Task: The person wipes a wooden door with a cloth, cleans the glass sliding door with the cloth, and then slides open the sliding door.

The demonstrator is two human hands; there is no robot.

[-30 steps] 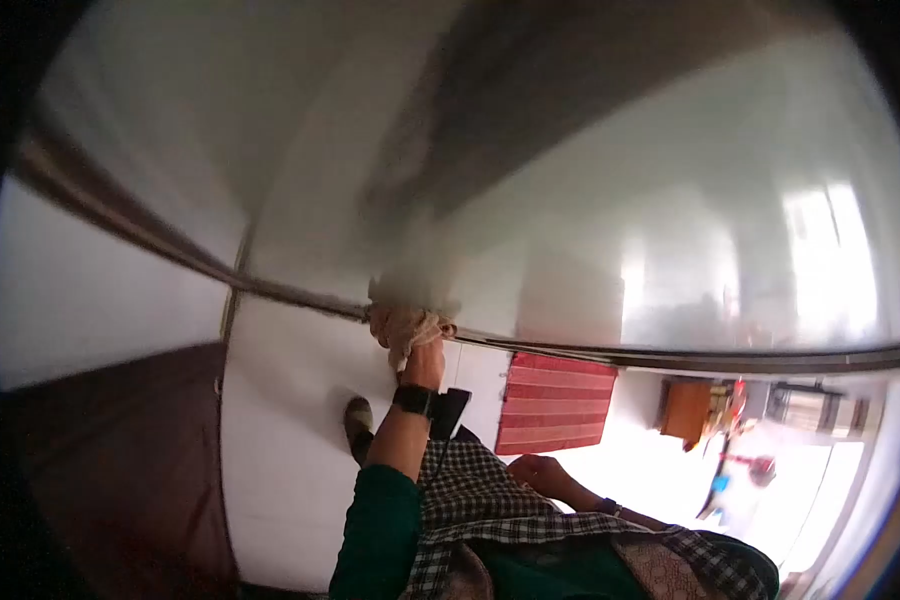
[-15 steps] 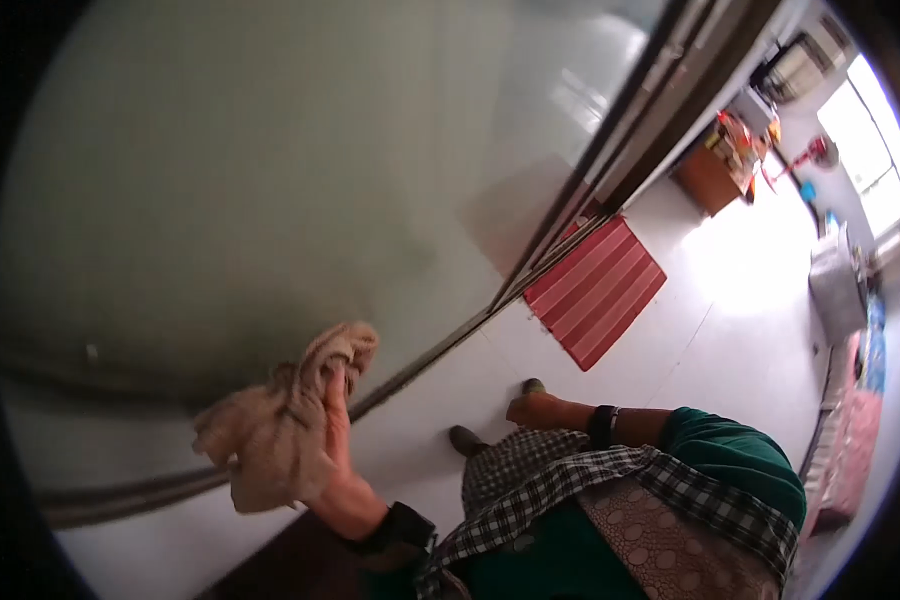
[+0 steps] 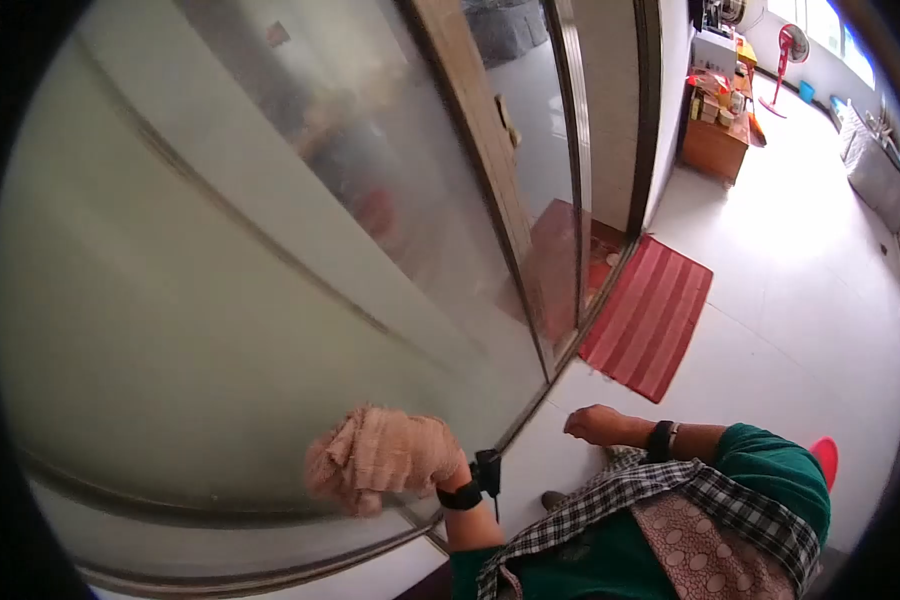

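- Looking down from head height along a frosted glass door panel (image 3: 170, 320), filling most of the left side.
- Holding a bunched tan terry cloth (image 3: 385, 460) in the left hand (image 3: 453, 467), mostly hidden under the folds.
- Showing the terry cloth low in front of the glass; hard to tell whether touching it.
- Curling the right hand (image 3: 594, 425) into a loose, narrow fist above the white floor (image 3: 770, 340); impossible to see inside the curl.
- Wearing a black band on each wrist, green sleeves (image 3: 775, 475) and a black-and-white checked garment (image 3: 635, 492).
- Lying beside the doorway, beyond the right hand: a red striped mat (image 3: 650, 320).
- Rising just left of the mat: a brownish door frame (image 3: 492, 170) with a handle (image 3: 508, 122).
- Standing farther back: a wooden bench (image 3: 715, 150) crowded with small items, a red pedestal fan (image 3: 791, 45) and a blue bin (image 3: 806, 92).
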